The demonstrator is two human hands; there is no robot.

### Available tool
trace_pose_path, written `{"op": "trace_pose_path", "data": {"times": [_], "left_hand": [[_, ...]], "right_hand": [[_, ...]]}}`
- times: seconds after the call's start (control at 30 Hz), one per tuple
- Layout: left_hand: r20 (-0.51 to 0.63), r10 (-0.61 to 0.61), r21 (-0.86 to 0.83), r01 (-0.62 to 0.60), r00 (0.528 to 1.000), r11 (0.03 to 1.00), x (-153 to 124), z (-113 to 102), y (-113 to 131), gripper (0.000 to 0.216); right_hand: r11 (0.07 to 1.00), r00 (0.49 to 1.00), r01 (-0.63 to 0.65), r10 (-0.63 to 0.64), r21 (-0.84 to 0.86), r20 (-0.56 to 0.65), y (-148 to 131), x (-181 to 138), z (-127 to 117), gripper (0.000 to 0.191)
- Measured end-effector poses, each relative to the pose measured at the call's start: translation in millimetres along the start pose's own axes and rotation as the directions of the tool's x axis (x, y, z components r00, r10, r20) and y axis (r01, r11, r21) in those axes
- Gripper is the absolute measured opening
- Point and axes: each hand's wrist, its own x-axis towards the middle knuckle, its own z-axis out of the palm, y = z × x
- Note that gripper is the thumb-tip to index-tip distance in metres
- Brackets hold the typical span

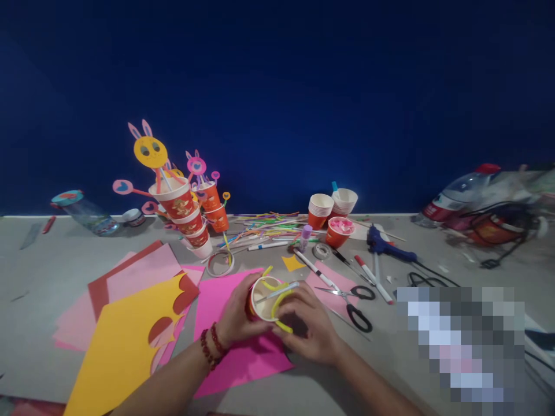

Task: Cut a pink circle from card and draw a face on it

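left hand (240, 309) gripping paper cup (260, 312) round its side | right hand (311, 323) touching yellow stem (281, 303) at cup rim, cannot tell if pinching | cup sitting between hands, over pink sheet (243, 367) | best likely: left bracing without crushing, right avoiding white stick (278, 292)
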Motion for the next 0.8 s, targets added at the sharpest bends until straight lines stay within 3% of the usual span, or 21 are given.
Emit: {"op": "trace_pose_path", "data": {"times": [0.17,0.43,0.8], "left_hand": [[0.013,-0.016,-0.05,0.017,1.0,0.999,1.5,-0.7,-0.1,0.093],[0.037,-0.092,-0.061,0.094,0.995,0.994,-0.2,-0.8,-2.5,0.098],[0.04,-0.08,-0.104,0.084,0.996,0.991,-5.3,1.1,-8.5,0.1]], "right_hand": [[1.0,1.0,0.01,-0.011,-0.022,-0.016,3.4,0.1,0.1,0.016],[1.0,1.0,0.001,-0.001,-0.026,0.001,1.3,1.1,-0.7,0.008],[1.0,1.0,0.011,-0.011,0.013,0.012,-4.4,3.8,-0.3,0.009]]}}
